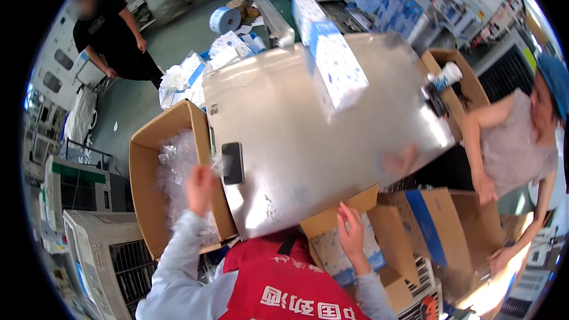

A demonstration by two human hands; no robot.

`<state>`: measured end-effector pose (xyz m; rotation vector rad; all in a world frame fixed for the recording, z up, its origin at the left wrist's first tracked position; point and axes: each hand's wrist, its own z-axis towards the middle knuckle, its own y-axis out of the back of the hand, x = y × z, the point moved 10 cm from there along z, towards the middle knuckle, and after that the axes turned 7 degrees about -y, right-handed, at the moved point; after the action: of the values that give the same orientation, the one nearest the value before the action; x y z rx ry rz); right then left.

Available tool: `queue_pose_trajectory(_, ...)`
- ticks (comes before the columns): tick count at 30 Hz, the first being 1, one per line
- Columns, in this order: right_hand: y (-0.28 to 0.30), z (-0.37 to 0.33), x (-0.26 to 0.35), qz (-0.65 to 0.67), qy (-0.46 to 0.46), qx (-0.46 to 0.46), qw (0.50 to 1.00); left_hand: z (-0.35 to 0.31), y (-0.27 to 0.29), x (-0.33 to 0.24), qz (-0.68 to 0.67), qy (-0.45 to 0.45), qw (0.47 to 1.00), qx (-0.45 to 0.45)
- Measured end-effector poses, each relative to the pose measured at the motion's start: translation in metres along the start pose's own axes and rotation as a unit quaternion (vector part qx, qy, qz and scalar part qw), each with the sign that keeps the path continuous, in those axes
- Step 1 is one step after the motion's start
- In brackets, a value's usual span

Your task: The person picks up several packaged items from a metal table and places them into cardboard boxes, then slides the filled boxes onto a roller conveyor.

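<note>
My left hand (201, 188), smeared by motion, is closed over the right side of a tall carton (139, 172). A small clear plastic piece (220, 163) shows at its fingertips. Crumpled clear plastic pieces (178, 160) fill that carton. Just right of the hand, a black phone (233, 163) lies on the metal table (284, 142). My right hand (352, 231) is open, its fingers stretched, above an open carton (400, 246) at the table's near edge. Inside lie white and blue patterned packs (332, 252), partly hidden by my hand and sleeve.
A white and blue pack (338, 65) stands on the table's far side, with another pack (308, 15) behind it. At the right, a co-worker (515, 142) reaches beside an open carton (450, 225). Another person (112, 35) stands far left. Loose packs (189, 74) are heaped beyond the table.
</note>
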<state>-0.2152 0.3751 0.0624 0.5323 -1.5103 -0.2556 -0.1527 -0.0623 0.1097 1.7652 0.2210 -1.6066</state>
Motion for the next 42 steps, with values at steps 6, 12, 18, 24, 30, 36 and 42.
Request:
queue_pose_trajectory(6,0.002,0.271,0.136,-0.354,0.174,-0.145,0.907,-0.01,0.125,0.059,0.552,0.098,0.828,-0.017)
queue_pose_trajectory(12,-0.056,0.352,0.082,-0.31,-0.083,0.179,0.93,0.045,-0.018,0.014,0.214,-0.181,0.96,0.002)
queue_pose_trajectory(18,-0.107,0.333,0.141,-0.139,-0.024,0.242,0.96,0.121,-0.147,-0.087,0.19,-0.264,0.942,0.08)
queue_pose_trajectory(24,-0.046,0.501,0.158,-0.496,0.137,-0.187,0.837,0.128,-0.21,-0.101,0.313,-0.257,0.908,0.112)
queue_pose_trajectory(30,-0.062,0.483,0.098,-0.417,-0.007,0.082,0.905,0.151,-0.215,-0.098,0.354,-0.247,0.898,0.082)
queue_pose_trajectory(36,-0.11,0.392,0.128,-0.192,-0.014,0.263,0.946,0.133,-0.206,-0.102,0.345,-0.234,0.905,0.084)
queue_pose_trajectory(42,-0.092,0.511,0.147,-0.423,0.132,-0.089,0.892,0.113,-0.211,-0.105,0.307,-0.273,0.906,0.106)
